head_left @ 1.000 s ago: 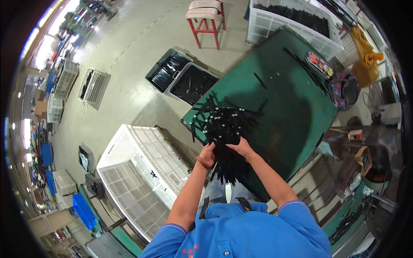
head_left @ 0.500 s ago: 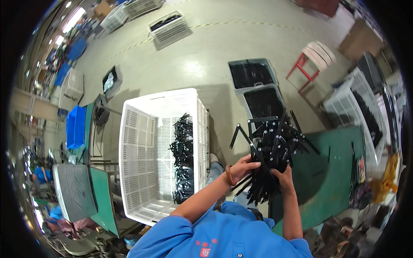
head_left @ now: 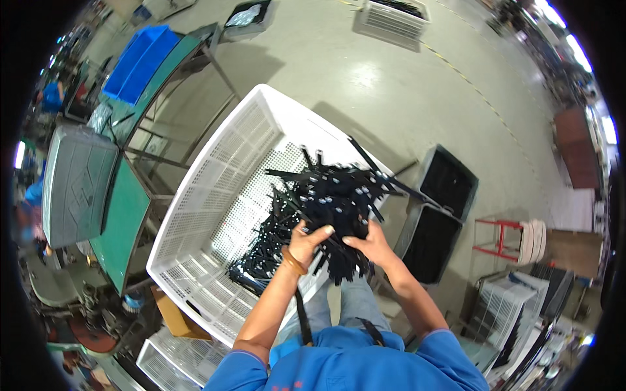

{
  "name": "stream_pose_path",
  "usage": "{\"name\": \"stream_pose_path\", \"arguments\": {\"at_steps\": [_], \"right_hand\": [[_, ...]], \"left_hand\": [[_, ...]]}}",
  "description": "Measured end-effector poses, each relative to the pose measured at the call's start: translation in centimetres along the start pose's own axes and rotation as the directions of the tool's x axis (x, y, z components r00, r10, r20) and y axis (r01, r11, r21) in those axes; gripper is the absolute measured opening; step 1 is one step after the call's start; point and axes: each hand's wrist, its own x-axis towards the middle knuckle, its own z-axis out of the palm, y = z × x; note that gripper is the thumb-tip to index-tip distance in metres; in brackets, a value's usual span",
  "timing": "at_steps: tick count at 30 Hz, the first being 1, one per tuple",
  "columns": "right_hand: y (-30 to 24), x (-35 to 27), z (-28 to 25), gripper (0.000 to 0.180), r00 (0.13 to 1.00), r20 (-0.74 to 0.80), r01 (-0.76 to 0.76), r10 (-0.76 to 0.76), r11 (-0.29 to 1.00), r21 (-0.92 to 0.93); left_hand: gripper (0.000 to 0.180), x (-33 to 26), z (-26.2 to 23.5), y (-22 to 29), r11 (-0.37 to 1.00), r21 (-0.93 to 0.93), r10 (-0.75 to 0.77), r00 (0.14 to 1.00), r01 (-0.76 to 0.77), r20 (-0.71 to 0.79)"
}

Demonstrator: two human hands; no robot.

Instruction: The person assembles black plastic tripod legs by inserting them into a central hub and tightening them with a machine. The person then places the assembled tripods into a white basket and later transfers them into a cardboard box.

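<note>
Now black strips (head_left: 329, 199) fan above both hands' grip.

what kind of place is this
Most likely a factory or workshop floor. Both hands, the left hand and right hand, grip a bundle of black plastic strips over a big white perforated crate, with green-topped workbenches and more bins on bare concrete.

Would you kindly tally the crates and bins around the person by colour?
White crates: 3, the big one under the bundle of black parts, one at top, one at bottom left.
Black bins: 2.
Blue bins: 1.
Total: 6.
</note>
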Motion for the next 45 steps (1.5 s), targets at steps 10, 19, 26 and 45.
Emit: {"name": "stream_pose_path", "arguments": {"at_steps": [10,19,26,45], "right_hand": [[12.0,28.9,0.9,0.052,0.878,0.47,0.027,0.091,0.971,-0.239],[28.8,35.8,-0.9,0.073,0.757,0.458,0.056,0.467,0.651,-0.757],[41.7,35.5,-4.2,0.079,0.8,0.138,-0.157,0.584,0.425,-0.891],[45.3,32.0,-4.0,0.046,0.849,-0.207,-0.324,0.486,0.169,-0.931]], "left_hand": [[0.037,20.9,-14.8,-5.9,0.945,-0.224,0.156,0.929,-0.239,-0.336],[0.04,31.3,-21.1,-19.8,0.877,-0.45,-0.067,0.885,-0.168,-0.46],[0.078,39.5,-23.9,-29.7,0.951,-0.165,-0.309,0.797,0.262,-0.518],[0.056,41.5,-26.3,-29.8,0.994,-0.081,-0.085,0.963,0.067,-0.254]]}}
